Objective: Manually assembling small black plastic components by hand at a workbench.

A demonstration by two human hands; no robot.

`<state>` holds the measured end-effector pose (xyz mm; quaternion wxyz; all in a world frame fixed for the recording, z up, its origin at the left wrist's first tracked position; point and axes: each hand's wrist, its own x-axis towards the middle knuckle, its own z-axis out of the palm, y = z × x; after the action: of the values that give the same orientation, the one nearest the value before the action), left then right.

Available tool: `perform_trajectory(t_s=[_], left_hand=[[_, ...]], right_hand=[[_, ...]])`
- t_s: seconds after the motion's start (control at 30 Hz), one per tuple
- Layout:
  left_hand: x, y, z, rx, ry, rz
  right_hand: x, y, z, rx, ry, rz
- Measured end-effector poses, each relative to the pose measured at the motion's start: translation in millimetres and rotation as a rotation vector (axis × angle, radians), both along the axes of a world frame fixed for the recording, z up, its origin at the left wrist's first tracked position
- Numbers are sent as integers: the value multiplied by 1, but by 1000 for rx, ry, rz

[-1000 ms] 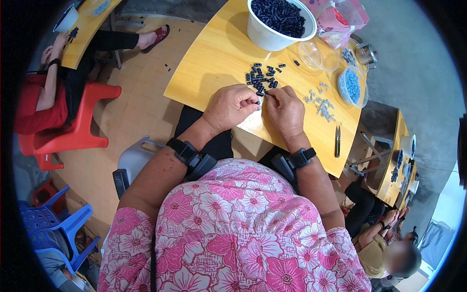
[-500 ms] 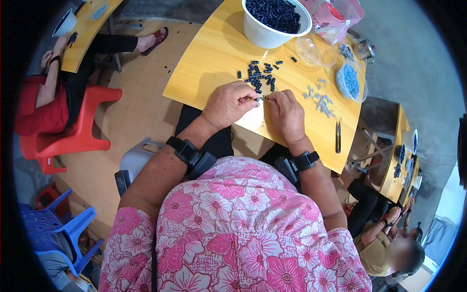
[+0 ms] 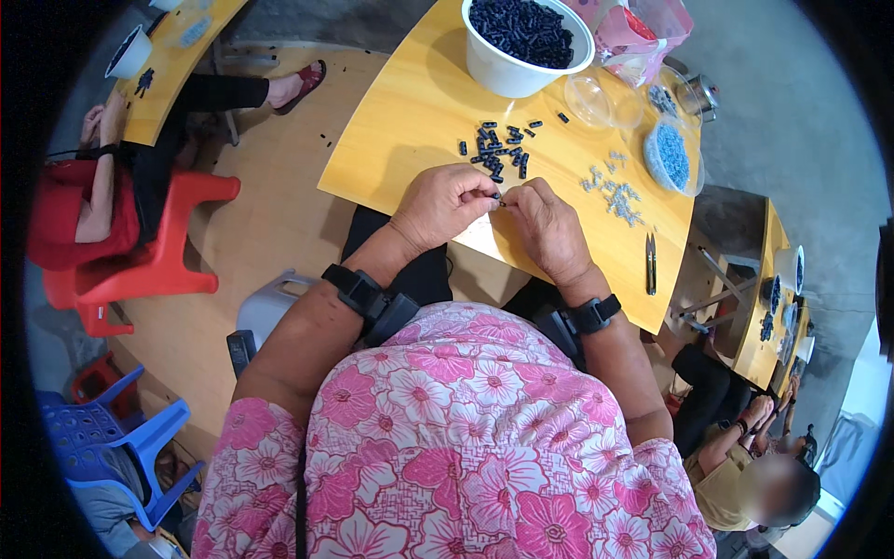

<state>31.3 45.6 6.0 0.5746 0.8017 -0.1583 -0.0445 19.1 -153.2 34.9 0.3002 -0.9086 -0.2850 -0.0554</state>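
Small dark piece (image 3: pixel 501 197) pinched between fingertips of left hand (image 3: pixel 445 202) and right hand (image 3: pixel 548 226).

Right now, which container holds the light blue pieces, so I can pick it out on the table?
Start at the yellow wooden table and find the big white bowl of dark pieces at its far edge. Right of it, past an empty clear cup, sits the small clear dish: it alone holds light blue pieces.

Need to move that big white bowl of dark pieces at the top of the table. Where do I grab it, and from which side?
Probably grip the white bowl by its rim on the near-left side, coming from the bare wooden table. It stands upright and full, so lift level. Its right side is crowded by a clear plastic cup and a pink bag.
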Motion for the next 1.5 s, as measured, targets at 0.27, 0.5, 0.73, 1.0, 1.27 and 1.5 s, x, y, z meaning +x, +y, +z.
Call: perform_trajectory(t_s=[0.27, 0.5, 0.73, 1.0, 1.27, 1.5], left_hand=[[1, -1, -2, 180, -281, 2], [0, 1, 1, 83, -161, 65], [0, 0, 3, 76, -147, 57], [-1, -1, -1, 35, -108, 45], [0, 0, -3, -46, -39, 66], [-1, 1, -2, -40, -27, 67]], right_hand=[[2, 4, -4, 33, 3, 15], [-2, 15, -17, 319, 205, -212], [-5, 22, -20, 528, 433, -326], [-7, 23, -16, 559, 454, -381], [-3, 19, -19, 683, 443, -353], [-1, 23, -17, 714, 428, -338]])
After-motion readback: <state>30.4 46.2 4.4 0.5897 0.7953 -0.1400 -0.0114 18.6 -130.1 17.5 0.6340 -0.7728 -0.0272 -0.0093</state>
